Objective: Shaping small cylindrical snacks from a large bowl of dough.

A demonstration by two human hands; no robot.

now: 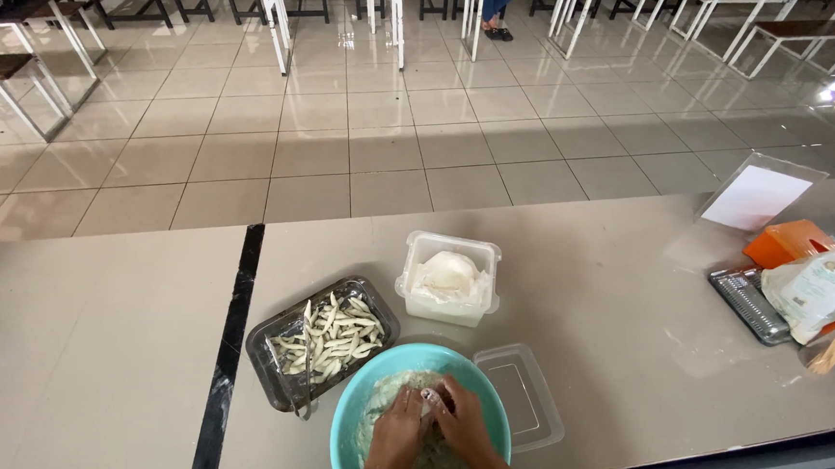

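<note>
At the bottom centre of the frame, a teal bowl (pixel 354 404) sits on the pale tabletop (pixel 625 315), holding a whitish floury mixture (pixel 383 397). Both hands are sunk into it: the left hand (pixel 395 436) and right hand (pixel 464 426) meet in the middle, fingers curled together around a clump of the mixture. Just left of the bowl lies a clear glass tray (pixel 274 371) filled with pale cut strips (pixel 329 340). Just above the bowl stands a clear plastic container (pixel 414 297) of white flour, and its lid (pixel 533 406) lies flat at the bowl's right. At the right edge are an orange box (pixel 784 242), a white bag (pixel 825 284) and a dark tray (pixel 747 303).
</note>
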